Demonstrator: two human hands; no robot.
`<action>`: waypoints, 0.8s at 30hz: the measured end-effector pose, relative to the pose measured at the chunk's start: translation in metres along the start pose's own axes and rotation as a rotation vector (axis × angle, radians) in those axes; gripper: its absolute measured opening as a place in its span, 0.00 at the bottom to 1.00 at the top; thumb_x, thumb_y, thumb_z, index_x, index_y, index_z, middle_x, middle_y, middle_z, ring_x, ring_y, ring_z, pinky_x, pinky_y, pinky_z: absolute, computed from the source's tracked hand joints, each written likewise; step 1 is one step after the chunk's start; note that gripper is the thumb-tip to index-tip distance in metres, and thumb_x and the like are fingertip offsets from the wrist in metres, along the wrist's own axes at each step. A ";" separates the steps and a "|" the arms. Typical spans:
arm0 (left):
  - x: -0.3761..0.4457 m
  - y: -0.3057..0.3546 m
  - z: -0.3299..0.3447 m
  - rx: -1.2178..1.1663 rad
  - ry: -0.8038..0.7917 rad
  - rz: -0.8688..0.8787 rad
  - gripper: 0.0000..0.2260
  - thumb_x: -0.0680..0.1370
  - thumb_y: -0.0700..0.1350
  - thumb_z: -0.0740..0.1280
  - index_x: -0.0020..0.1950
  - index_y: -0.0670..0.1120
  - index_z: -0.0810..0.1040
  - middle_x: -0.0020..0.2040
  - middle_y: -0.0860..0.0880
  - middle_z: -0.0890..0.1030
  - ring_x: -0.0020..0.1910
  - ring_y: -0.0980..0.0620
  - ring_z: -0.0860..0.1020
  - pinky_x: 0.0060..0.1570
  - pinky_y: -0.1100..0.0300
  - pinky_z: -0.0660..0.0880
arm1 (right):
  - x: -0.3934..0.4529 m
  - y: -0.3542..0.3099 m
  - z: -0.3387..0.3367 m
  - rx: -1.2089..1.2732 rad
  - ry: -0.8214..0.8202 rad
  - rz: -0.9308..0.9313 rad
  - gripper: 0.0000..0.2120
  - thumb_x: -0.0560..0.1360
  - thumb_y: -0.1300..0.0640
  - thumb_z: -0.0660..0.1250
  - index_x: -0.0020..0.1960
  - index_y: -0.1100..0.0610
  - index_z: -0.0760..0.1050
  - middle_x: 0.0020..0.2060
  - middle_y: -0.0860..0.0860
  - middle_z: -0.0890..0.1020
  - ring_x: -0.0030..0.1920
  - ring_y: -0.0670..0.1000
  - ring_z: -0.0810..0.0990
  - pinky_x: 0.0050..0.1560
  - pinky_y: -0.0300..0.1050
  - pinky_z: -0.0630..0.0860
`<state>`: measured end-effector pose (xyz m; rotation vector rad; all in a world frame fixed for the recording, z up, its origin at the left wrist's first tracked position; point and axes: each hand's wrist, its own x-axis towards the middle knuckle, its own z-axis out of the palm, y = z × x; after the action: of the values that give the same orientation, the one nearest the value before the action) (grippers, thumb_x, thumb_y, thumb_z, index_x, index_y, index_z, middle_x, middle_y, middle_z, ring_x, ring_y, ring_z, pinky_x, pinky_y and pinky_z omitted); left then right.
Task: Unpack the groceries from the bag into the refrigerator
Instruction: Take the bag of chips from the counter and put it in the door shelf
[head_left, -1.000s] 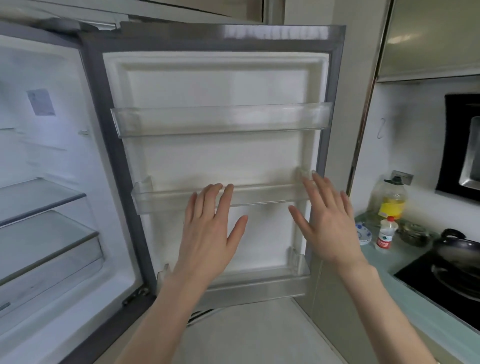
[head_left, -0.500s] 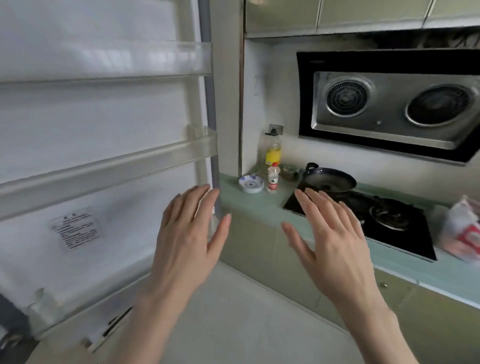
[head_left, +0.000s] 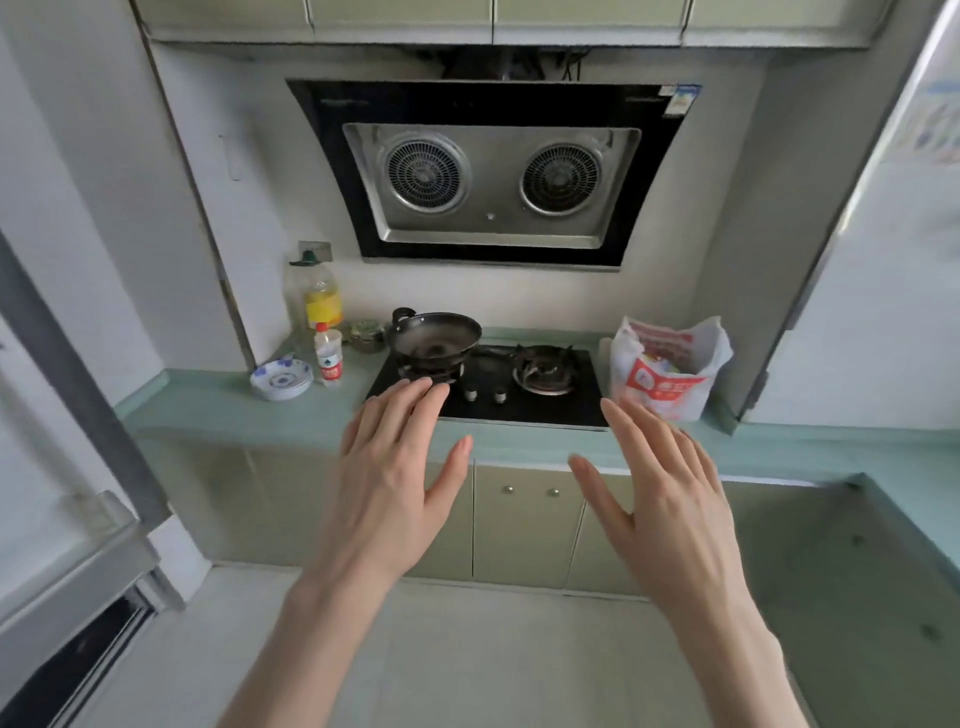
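bag (head_left: 667, 366) | red print, unreadable | on counter (head_left: 249, 410) | both hands' fingers spread

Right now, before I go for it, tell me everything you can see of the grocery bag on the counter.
The grocery bag is thin white plastic with red printing. It stands upright on the green countertop, just right of the black gas stove and near the wall corner. Its mouth gapes open at the top, edges crumpled; something yellowish shows inside, but the contents cannot be identified. Neither hand touches it: the right hand hovers open in front of it, the left hand further left.
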<state>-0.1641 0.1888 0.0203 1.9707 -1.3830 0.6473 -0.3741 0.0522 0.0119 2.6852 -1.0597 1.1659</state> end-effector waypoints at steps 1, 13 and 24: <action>0.007 0.012 0.013 -0.020 -0.009 0.010 0.23 0.83 0.55 0.62 0.74 0.44 0.74 0.71 0.47 0.77 0.71 0.46 0.75 0.71 0.50 0.69 | 0.003 0.015 -0.002 -0.013 0.005 0.008 0.29 0.82 0.38 0.60 0.76 0.55 0.71 0.71 0.51 0.77 0.72 0.55 0.75 0.72 0.57 0.71; 0.074 0.115 0.151 -0.148 -0.075 0.133 0.23 0.84 0.56 0.61 0.74 0.44 0.75 0.71 0.48 0.77 0.73 0.48 0.73 0.73 0.50 0.70 | 0.041 0.165 -0.009 -0.119 0.085 0.077 0.28 0.81 0.38 0.61 0.75 0.54 0.72 0.69 0.49 0.78 0.69 0.53 0.77 0.69 0.51 0.72; 0.137 0.136 0.259 -0.184 -0.118 0.208 0.23 0.83 0.56 0.63 0.72 0.43 0.76 0.70 0.47 0.78 0.71 0.46 0.75 0.70 0.47 0.72 | 0.078 0.249 0.028 -0.191 0.001 0.209 0.29 0.81 0.35 0.58 0.75 0.50 0.71 0.69 0.45 0.78 0.67 0.50 0.77 0.67 0.47 0.70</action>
<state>-0.2392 -0.1212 -0.0284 1.7589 -1.6732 0.4820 -0.4673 -0.1923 -0.0145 2.4766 -1.4014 1.0312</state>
